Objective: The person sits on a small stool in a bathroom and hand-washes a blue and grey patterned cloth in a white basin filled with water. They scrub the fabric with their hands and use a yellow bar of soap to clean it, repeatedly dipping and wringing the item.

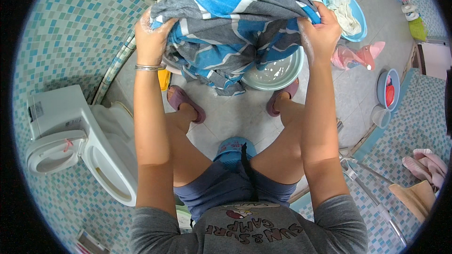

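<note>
Ideally, with left hand (153, 40) and right hand (321, 33) each clamped on the cloth (226, 26), I would centre it above the basin (272, 85), seemingly part-hidden beneath.

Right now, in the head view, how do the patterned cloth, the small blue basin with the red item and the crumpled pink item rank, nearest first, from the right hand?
From the right hand:
1. Patterned cloth: in its grip.
2. Crumpled pink item: on the floor, just right.
3. Small blue basin: farther right, holding the red item.
</note>
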### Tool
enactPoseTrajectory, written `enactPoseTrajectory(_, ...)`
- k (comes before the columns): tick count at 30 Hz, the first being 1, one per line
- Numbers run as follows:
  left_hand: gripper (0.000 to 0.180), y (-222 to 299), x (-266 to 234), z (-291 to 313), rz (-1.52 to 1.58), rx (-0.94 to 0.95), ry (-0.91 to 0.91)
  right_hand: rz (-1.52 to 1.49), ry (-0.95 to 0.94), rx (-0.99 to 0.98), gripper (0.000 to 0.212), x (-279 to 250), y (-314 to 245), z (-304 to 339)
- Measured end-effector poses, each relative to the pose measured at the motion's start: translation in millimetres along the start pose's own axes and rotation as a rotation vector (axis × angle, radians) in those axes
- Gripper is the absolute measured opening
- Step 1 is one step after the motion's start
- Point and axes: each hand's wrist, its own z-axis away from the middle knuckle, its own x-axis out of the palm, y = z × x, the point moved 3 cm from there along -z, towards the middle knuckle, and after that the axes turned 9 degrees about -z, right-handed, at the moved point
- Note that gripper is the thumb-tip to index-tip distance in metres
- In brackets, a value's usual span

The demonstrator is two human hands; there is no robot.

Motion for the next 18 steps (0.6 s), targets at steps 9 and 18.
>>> enactPoseTrajectory(9,0.055,-75,19,9,-0.663,-0.046,-0.55,0.047,-0.116,0.181,0.025,28,-4,24)
enactPoseTrajectory(18,0.065,-245,-51,42,-0.831,-0.382,-0.892,0.276,-0.527,0.309,0.03,80,-36,58)
